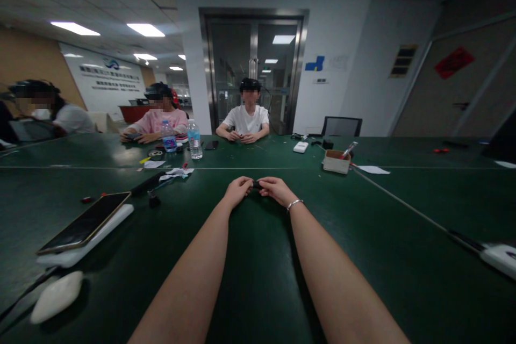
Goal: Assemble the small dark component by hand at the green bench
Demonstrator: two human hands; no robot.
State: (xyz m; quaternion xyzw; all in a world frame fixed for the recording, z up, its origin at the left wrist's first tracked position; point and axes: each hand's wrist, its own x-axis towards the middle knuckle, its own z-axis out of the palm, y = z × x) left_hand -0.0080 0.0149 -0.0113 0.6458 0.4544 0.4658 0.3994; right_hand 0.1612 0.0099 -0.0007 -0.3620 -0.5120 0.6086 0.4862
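Both arms reach forward over a dark green table (258, 258). My left hand (238, 191) and my right hand (276, 191) meet near the middle, fingers closed on opposite ends of a small black cylindrical object (256, 185). Its exact kind is too small to make out, and its ends are hidden by the fingertips. A silver bracelet (294, 205) circles the right wrist.
At left a phone (86, 223) lies on a white box (92, 239), near a white mouse-shaped object (58, 296). Two water bottles (194, 141) stand ahead. A small open box (337, 163) sits right of centre. Several people sit around the table, one (248, 118) directly opposite.
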